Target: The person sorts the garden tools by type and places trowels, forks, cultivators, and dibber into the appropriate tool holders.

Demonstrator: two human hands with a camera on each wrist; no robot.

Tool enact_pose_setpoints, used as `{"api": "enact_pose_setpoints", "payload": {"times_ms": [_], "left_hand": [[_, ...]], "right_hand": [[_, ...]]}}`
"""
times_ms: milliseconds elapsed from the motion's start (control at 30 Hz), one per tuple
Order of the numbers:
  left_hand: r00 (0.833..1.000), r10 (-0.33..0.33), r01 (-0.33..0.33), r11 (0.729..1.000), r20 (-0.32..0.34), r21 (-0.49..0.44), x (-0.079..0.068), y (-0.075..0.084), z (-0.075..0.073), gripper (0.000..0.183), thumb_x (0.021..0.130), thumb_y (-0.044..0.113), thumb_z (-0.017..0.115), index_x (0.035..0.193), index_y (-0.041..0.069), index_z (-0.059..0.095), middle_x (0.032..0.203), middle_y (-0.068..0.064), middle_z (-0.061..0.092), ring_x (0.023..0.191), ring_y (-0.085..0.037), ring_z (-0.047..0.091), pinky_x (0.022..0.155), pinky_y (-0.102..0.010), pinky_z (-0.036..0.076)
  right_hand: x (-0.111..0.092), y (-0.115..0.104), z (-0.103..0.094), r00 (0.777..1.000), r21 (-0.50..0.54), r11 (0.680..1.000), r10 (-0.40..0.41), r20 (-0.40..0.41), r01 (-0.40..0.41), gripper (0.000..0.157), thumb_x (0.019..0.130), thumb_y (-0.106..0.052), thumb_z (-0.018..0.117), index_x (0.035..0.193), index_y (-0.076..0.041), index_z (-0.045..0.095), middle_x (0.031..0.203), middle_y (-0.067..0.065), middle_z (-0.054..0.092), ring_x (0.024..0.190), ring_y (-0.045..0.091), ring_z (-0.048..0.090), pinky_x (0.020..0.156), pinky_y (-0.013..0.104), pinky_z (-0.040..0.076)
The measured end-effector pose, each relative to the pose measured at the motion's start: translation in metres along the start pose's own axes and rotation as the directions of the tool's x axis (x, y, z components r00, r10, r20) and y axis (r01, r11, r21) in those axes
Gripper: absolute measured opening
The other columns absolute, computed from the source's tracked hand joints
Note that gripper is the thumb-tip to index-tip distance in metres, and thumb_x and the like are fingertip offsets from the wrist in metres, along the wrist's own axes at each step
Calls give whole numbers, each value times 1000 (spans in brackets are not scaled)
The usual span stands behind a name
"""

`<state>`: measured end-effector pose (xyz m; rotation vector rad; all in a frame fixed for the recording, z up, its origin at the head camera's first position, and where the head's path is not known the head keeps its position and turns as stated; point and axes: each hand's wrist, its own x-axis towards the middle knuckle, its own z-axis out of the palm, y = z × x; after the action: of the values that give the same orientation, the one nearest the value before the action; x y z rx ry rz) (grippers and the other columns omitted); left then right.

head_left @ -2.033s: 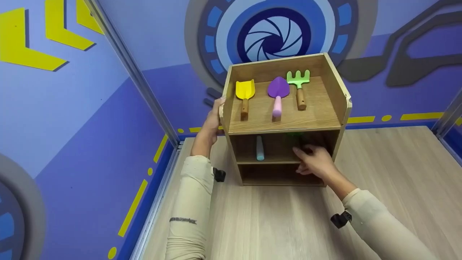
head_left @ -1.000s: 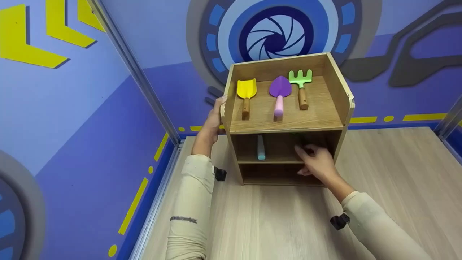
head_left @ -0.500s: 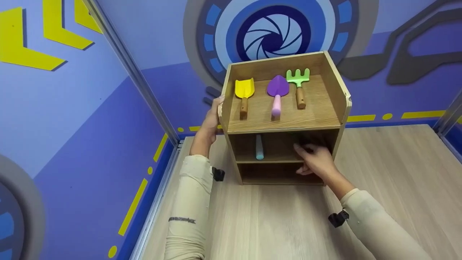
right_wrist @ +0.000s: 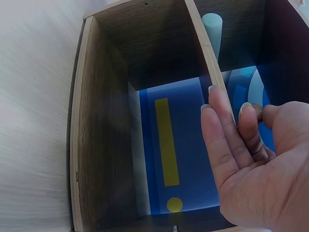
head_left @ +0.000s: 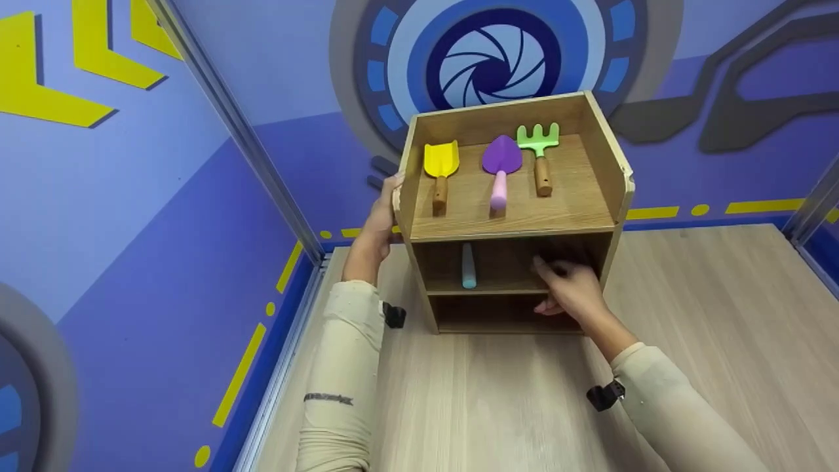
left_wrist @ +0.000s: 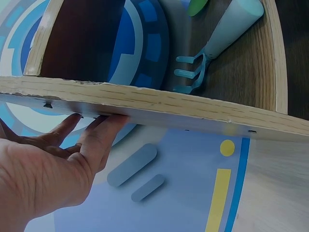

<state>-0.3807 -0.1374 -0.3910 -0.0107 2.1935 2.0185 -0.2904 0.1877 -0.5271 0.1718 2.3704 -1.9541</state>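
Note:
My left hand (head_left: pixel 379 219) rests its fingers against the outer left side of a small wooden shelf unit (head_left: pixel 518 231); the left wrist view shows those fingers pressing the side panel. My right hand (head_left: pixel 577 288) reaches into the middle compartment at the right. In the right wrist view its thumb and a finger pinch a brown handle end (right_wrist: pixel 258 112), with two other fingers extended. A green garden tool (left_wrist: pixel 197 6) shows only partly in the left wrist view; the rest is hidden. A light-blue hand rake (left_wrist: pixel 219 41) stands in the middle compartment's left part.
On the top shelf lie a yellow shovel (head_left: pixel 441 167), a purple trowel (head_left: pixel 501 164) with a pink handle and a green hand rake (head_left: pixel 540 157). The bottom compartment (head_left: pixel 485 314) lies below. Behind is a blue printed wall (head_left: pixel 295 164); the floor (head_left: pixel 498 400) is pale wood.
The green piece seen in the middle compartment at first has dropped from the head view. My right hand has barely shifted, and my left hand stays on the unit's side.

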Motion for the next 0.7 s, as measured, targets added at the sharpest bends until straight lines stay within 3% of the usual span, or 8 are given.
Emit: {"api": "enact_pose_setpoints", "payload": {"times_ms": [133, 367, 700], "left_hand": [[1000, -3, 3, 1000, -3, 5, 0, -1, -1, 95, 83, 82, 50, 160, 25, 48, 150, -14, 55, 130, -30, 57, 102, -49, 50], [1000, 3, -3, 1000, 1, -3, -1, 0, -1, 89, 87, 79, 48, 160, 27, 48, 151, -13, 55, 132, -29, 57, 105, -51, 50], [1000, 2, -2, 1000, 3, 4, 0, 0, -1, 91, 87, 80, 48, 161, 26, 46, 154, -13, 52, 136, -30, 54, 110, -54, 47]], "right_hand": [[-1, 0, -1, 1000, -1, 1000, 9, 13, -9, 67, 104, -60, 58, 140, -5, 67, 53, 1, 61, 61, 24, 78, 65, 41, 66], [1, 1, -3, 1000, 27, 999, 27, 15, -27, 68, 108, -59, 50, 137, 0, 68, 50, 0, 60, 58, 24, 77, 65, 44, 66], [1, 1, -3, 1000, 58, 998, 26, 11, -27, 67, 109, -55, 51, 138, 3, 65, 50, 0, 59, 56, 24, 76, 68, 49, 66]]}}
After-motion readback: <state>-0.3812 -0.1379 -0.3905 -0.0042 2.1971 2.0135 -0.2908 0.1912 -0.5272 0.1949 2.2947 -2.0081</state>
